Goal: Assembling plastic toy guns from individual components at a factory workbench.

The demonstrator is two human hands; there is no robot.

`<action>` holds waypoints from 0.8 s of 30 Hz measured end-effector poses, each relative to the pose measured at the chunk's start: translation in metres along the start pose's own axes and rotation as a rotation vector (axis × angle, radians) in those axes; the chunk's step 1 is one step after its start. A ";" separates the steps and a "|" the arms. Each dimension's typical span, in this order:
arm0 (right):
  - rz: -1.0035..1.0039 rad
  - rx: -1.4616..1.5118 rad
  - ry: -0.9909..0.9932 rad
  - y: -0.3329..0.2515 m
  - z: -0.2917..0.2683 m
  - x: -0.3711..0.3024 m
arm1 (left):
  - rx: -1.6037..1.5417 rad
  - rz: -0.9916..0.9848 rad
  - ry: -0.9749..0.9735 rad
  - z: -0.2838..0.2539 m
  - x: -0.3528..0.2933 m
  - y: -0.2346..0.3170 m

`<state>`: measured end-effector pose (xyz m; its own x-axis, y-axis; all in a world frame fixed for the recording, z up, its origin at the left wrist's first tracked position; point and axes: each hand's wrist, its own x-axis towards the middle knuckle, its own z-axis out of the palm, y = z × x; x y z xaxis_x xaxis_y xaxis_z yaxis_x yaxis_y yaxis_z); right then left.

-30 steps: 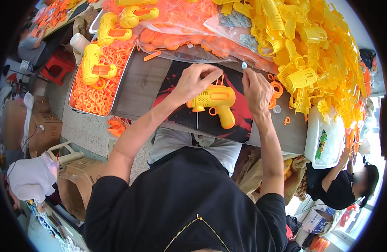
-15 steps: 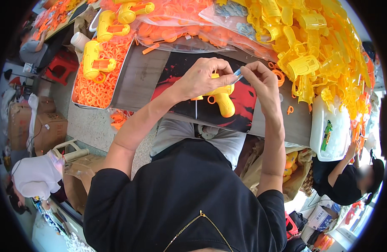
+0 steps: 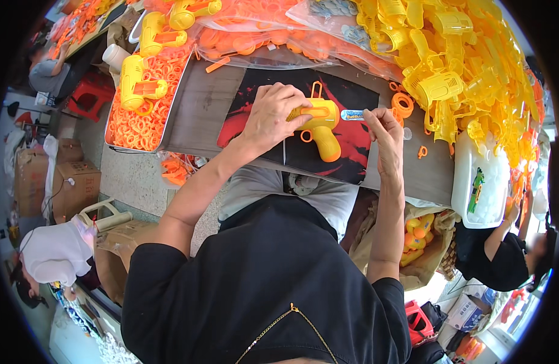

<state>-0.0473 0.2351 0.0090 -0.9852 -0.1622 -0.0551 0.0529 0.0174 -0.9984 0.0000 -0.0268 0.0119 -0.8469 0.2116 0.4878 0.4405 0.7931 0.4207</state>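
My left hand point(image 3: 272, 115) is closed around the rear of a yellow toy gun point(image 3: 326, 144), which lies on its side with the grip toward me. Orange loops stick out from its top and by the grip. Just right of the toy, my right hand point(image 3: 385, 134) pinches the end of a small blue printed sticker point(image 3: 353, 114). The sticker's left end is close to the toy's round front; whether they touch I cannot tell. Under both hands is a black and red mat point(image 3: 352, 168) on the grey-brown table point(image 3: 200, 115). My left fingertips are partly hidden behind the toy.
At left, a tray of orange rings point(image 3: 134, 130) carries several yellow toy guns point(image 3: 133, 82). Bags of orange parts point(image 3: 249, 42) line the back. Yellow shells point(image 3: 443, 85) pile up at right, above a white bin point(image 3: 464, 203). Other people sit at both sides.
My right hand has moved slightly right and down, and the sticker now shows flat beside the toy. My left hand has left the sticker and shifted left onto the toy's rear.
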 end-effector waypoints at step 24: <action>-0.415 -0.498 0.203 0.001 0.039 -0.006 | -0.095 0.048 0.186 0.020 -0.015 -0.013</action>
<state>-0.0354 0.1981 0.0080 -0.9214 -0.0657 0.3831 -0.3695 0.4544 -0.8106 0.0008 -0.0292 -0.0161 -0.7585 0.1317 0.6382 0.5127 0.7251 0.4597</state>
